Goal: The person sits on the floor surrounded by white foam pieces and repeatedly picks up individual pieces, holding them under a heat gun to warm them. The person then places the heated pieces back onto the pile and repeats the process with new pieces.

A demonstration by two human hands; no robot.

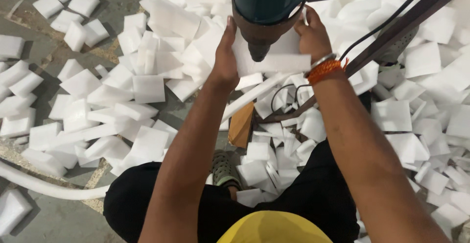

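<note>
Left hand (225,59) and right hand (311,35) are set apart, each closed on an opposite edge of one white rectangular foam sheet (274,59). The sheet is held up flat between them, directly under the tip of a dark green, cone-nosed power tool (259,12) that hangs nose-down from a brown metal frame (391,25). The nose appears to touch or nearly touch the sheet; which of the two cannot be told.

Pose: both forearms are stretched forward and upward from the body. The left thumb is laid along the near side of the sheet, fingers hidden behind. The right fingers are curled over the far top corner; a metal bangle and orange thread band (323,69) sit at that wrist.

Risks, as judged: fingers lie close beside the tool nose, so a slip of the light sheet could bring them against it. A thin sheet gripped only at its edges could bend or tear under pressure. A black cable (377,27) runs just beside the right wrist and could be snagged.

Further out: cut white foam squares (147,88) are heaped across the grey floor (54,218) on both sides of the arms. A white hose (49,186) lies below the left elbow, and a grey-green clog (223,167) shows between the forearms.
</note>
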